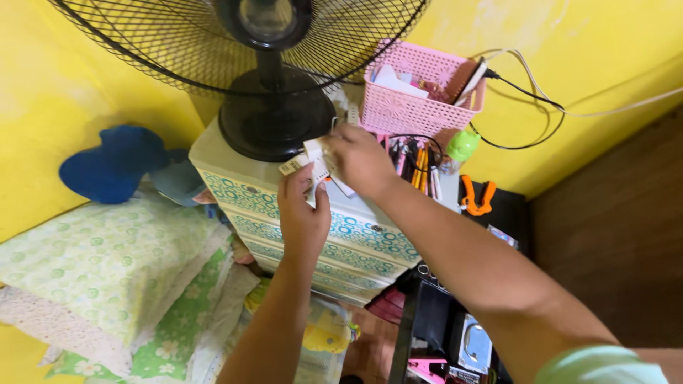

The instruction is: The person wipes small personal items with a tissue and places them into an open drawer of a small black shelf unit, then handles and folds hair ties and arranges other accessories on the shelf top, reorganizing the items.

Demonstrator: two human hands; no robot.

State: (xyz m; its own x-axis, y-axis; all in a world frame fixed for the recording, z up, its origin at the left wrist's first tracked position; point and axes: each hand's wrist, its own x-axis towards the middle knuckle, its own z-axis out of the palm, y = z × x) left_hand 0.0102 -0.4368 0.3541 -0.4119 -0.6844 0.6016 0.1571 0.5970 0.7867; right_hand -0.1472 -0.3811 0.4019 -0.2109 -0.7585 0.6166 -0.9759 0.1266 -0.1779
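Note:
My left hand (302, 213) and my right hand (359, 160) meet over the top of a plastic drawer unit (356, 238) with a teal ring pattern. Both pinch a small bundle of white and beige paper slips or cards (313, 162). The left holds the bundle from below, the right from above and to the right. The bundle lies just in front of the round black base (274, 117) of a black wire-cage fan (235, 35) that stands on the drawer unit.
A pink plastic basket (402, 107) with small items and a plugged-in cable sits behind my right hand. Pens, a green object (462, 144) and orange-handled pliers (477, 197) lie to the right. A floral pillow (107, 263) and blue plush (114, 163) lie left. Yellow walls surround.

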